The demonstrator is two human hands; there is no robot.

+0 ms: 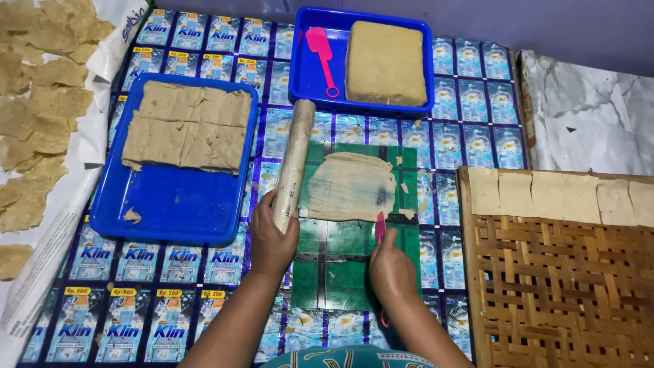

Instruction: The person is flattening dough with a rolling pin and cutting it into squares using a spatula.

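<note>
Left hand (271, 238) closed around near end of rolling pin (293, 163); pin's long axis runs near-to-far, lying along left edge of dough sheet (349, 186). Right hand (391, 271) grips pink scraper (380, 228), blade tip touching sheet's near right corner. Flattened sheet rests on far half of green mat (340, 262), just beyond both hands. Right hand nearer sheet edge. Blue tray (177, 204) with dough slabs sits left; woven rack (558, 286) right.

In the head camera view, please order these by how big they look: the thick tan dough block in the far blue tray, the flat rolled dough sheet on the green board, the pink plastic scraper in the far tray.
1. Thick tan dough block and flat rolled dough sheet: look alike; the sheet lies nearer the camera, so unranked.
2. Pink plastic scraper: clearly smallest.
</note>
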